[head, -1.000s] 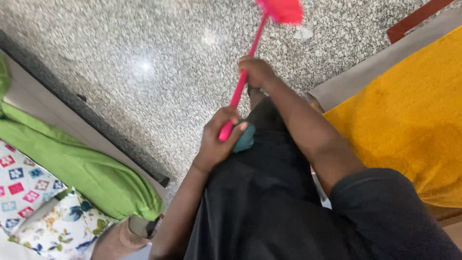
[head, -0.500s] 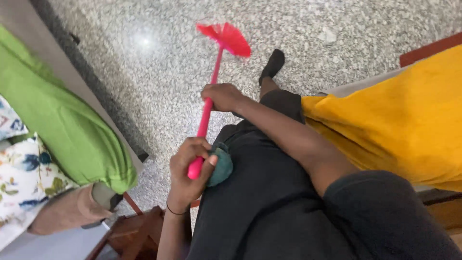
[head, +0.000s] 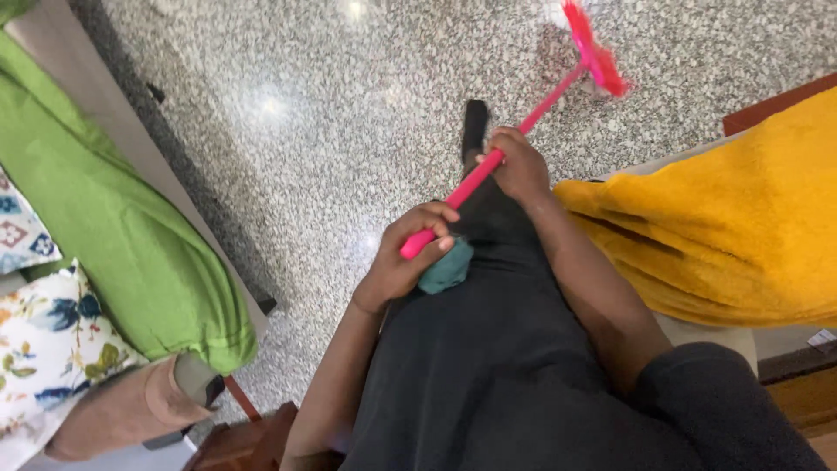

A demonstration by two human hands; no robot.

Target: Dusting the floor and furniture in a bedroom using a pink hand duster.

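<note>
Your left hand [head: 403, 253] grips the butt of the pink broom [head: 497, 159], with a teal cloth [head: 446, 267] tucked under it. Your right hand [head: 519, 166] is closed mid-handle, nearer the bristles [head: 595, 54]. The handle's axis runs up-right over the granite floor [head: 305, 113]. Half a second ago the head pointed up-left.

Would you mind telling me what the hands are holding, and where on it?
Both grip a pink broom: the left hand at the handle's end, also pinching a teal cloth; the right hand at mid-handle.
</note>
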